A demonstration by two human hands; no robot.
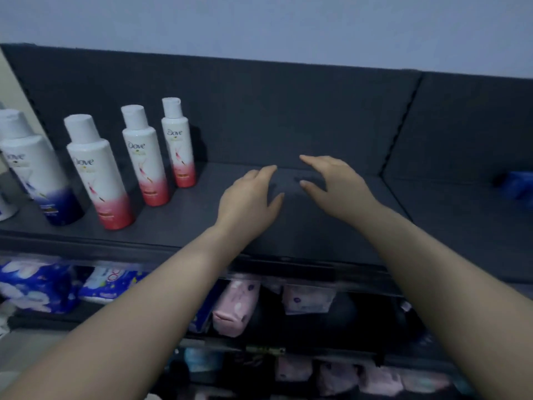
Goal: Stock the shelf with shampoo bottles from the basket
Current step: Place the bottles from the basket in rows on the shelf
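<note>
A dark grey shelf runs across the view. On its left part stand three white shampoo bottles with pink-red bottoms and one white bottle with a dark blue bottom. My left hand and my right hand hover side by side over the bare middle of the shelf, right of the bottles. Both hands hold nothing, with fingers spread. The basket is out of view.
A blue object lies on the shelf section at far right. Lower shelves hold blue packets at left and pink packets below my arms. A pale wall rises behind the shelf's dark back panel.
</note>
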